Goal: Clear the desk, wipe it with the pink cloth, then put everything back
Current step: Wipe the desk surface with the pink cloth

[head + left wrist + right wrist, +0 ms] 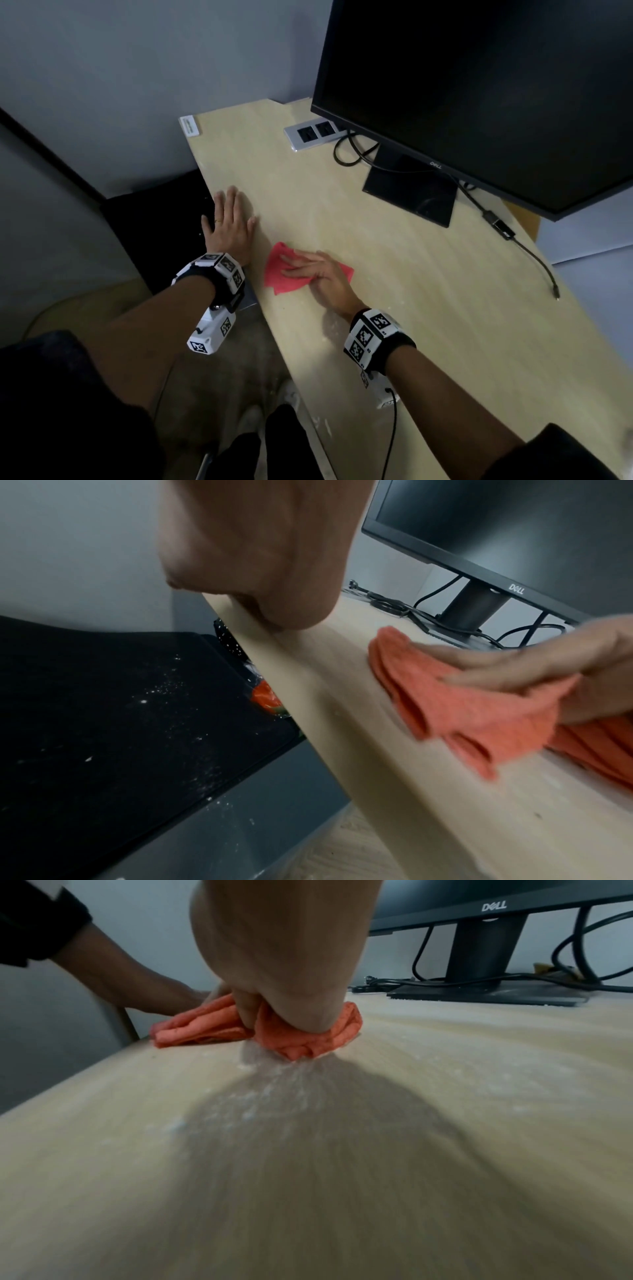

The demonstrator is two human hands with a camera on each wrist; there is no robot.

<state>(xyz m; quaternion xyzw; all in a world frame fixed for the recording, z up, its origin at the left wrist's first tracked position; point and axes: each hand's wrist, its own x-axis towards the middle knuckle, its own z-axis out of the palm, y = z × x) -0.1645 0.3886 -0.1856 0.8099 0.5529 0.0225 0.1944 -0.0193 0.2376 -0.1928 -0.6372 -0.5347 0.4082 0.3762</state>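
Observation:
The pink cloth (pixel 277 274) lies bunched on the light wooden desk (pixel 411 325) near its left edge. My right hand (pixel 315 274) presses down on it with the fingers laid flat across the fabric. In the left wrist view the cloth (pixel 462 718) bulges out under those fingers (pixel 514 669). In the right wrist view the cloth (pixel 205 1023) is crumpled under my palm (pixel 284 961), with white dust (pixel 267 1093) streaked on the desk behind it. My left hand (pixel 229 222) rests flat and open on the desk's left edge, just beyond the cloth.
A black Dell monitor (pixel 479 85) on its stand (pixel 411 192) fills the back right. A socket panel (pixel 313 133) is set into the desk behind it, and a loose cable (pixel 534 253) trails right. A black dusty surface (pixel 154 226) sits below the desk's left edge.

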